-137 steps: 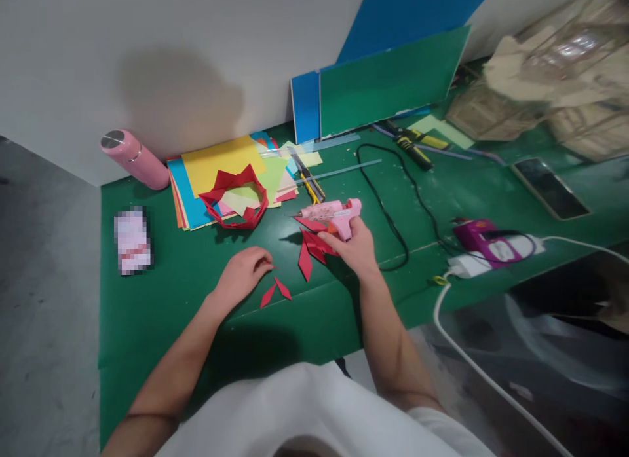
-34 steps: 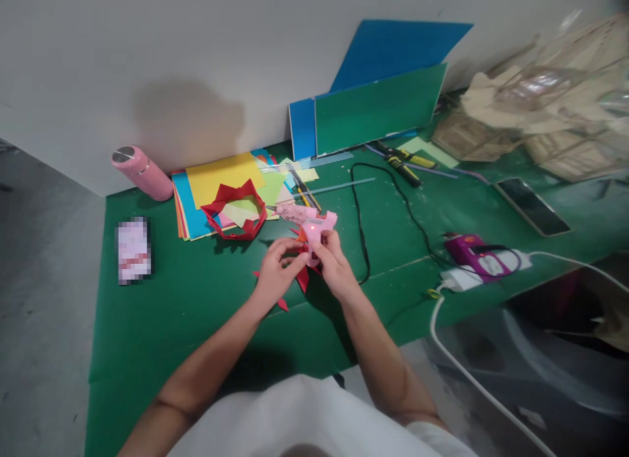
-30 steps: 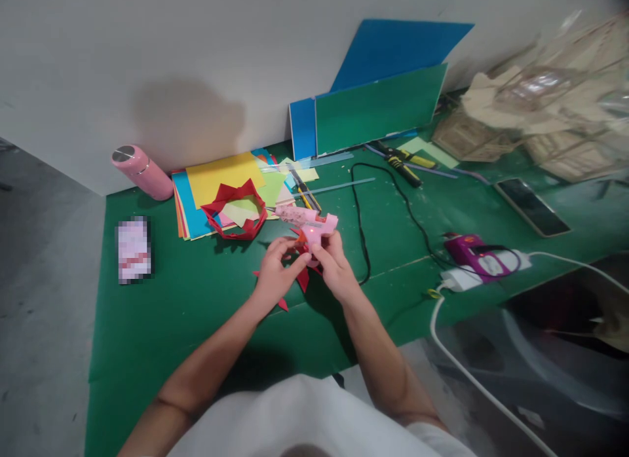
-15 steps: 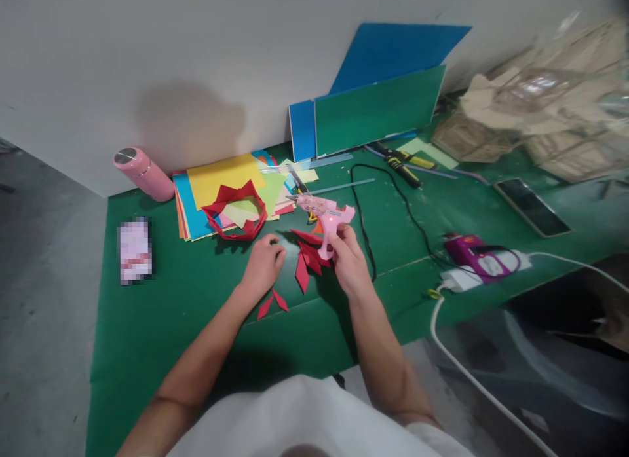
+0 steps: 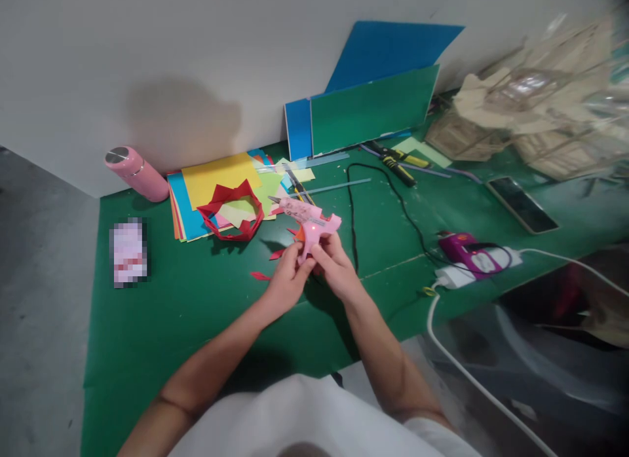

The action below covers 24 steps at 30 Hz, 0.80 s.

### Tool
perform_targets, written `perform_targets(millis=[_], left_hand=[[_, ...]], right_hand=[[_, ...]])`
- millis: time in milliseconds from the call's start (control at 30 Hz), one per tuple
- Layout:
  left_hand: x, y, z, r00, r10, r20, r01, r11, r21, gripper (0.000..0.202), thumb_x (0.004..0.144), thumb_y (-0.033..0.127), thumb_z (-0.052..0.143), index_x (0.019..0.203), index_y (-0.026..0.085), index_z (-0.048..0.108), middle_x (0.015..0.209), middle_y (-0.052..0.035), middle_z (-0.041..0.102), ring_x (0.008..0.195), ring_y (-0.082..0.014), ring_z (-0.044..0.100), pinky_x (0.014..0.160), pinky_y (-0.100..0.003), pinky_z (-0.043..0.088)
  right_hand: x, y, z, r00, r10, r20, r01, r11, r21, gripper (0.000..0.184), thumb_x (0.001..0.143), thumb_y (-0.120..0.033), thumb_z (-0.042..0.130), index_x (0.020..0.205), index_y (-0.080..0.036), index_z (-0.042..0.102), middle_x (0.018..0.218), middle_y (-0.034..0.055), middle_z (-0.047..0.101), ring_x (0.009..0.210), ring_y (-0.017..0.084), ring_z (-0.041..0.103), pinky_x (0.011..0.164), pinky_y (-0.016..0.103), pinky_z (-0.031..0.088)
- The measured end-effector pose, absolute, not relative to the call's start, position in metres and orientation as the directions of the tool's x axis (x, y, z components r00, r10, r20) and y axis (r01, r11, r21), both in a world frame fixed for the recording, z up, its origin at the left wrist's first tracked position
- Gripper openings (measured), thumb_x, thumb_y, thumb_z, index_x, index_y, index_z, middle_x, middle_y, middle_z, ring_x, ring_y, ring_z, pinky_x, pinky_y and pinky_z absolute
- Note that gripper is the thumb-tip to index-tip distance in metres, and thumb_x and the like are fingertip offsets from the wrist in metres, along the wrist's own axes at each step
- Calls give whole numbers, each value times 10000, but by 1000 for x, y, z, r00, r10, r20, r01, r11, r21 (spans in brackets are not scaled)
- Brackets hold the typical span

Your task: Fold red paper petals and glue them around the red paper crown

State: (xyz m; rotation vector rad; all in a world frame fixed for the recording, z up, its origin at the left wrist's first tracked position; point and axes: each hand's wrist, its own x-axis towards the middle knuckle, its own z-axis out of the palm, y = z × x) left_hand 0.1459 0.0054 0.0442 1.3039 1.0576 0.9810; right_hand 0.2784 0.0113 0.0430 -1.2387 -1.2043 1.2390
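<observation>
A pink glue gun (image 5: 303, 212) is raised over the table with its nozzle toward the upper left and a small light glowing on its side. My right hand (image 5: 339, 268) is closed around the lower handle. Against the same handle, my left hand (image 5: 286, 281) is closed with its thumb close to the right one. Red folded paper pieces (image 5: 259, 275) lie beside and behind my left hand, mostly covered by hands and gun. Just beyond them sits a red pointed paper ring (image 5: 209, 211), partly on coloured sheets.
Coloured paper sheets (image 5: 221, 175) lie near a pink bottle (image 5: 142, 175). Blue and green boards (image 5: 373, 110) lean on the wall. Yellow-black tools (image 5: 400, 169), a phone (image 5: 521, 205) and a power strip (image 5: 459, 278) with cables are to the right.
My left hand has moved right and closed on the glue gun's handle. The gun has shifted slightly left and down, over the red paper pieces.
</observation>
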Motion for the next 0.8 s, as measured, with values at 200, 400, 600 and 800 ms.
perform_targets(millis=[200, 400, 600, 800], left_hand=[[141, 5, 60, 312, 946, -84, -107, 123, 987, 381, 877, 543, 533, 978, 182, 605, 718, -36, 636, 709, -168, 597, 755, -316, 494], [146, 3, 63, 319, 938, -138, -238, 221, 946, 503, 794, 607, 612, 1044, 170, 604, 726, -30, 633, 664, -141, 574, 680, -284, 510], [145, 2, 60, 313, 927, -208, -345, 315, 884, 403, 779, 513, 667, 979, 167, 625, 796, -55, 667, 667, -137, 574, 678, -291, 512], [147, 4, 67, 315, 912, -263, -419, 382, 824, 278, 765, 351, 633, 966, 170, 569, 920, -53, 638, 660, -106, 535, 607, -247, 473]], right_hand=[[320, 74, 45, -31, 945, 326, 701, 253, -667, 338, 903, -268, 427, 1147, -226, 656, 1193, 97, 634, 1142, 262, 547, 989, 478, 401], [298, 134, 37, -141, 970, 199, 899, 210, -384, 368, 922, -194, 441, 1228, -261, 635, 1384, 57, 566, 1270, 291, 434, 976, 497, 317], [279, 148, 33, -141, 977, 158, 929, 186, -320, 300, 935, -187, 448, 1065, -235, 714, 1114, 94, 696, 1093, 276, 496, 906, 457, 290], [284, 152, 35, -161, 962, 220, 921, 226, -317, 323, 948, -196, 396, 970, -226, 717, 1031, 89, 680, 1053, 263, 523, 923, 445, 304]])
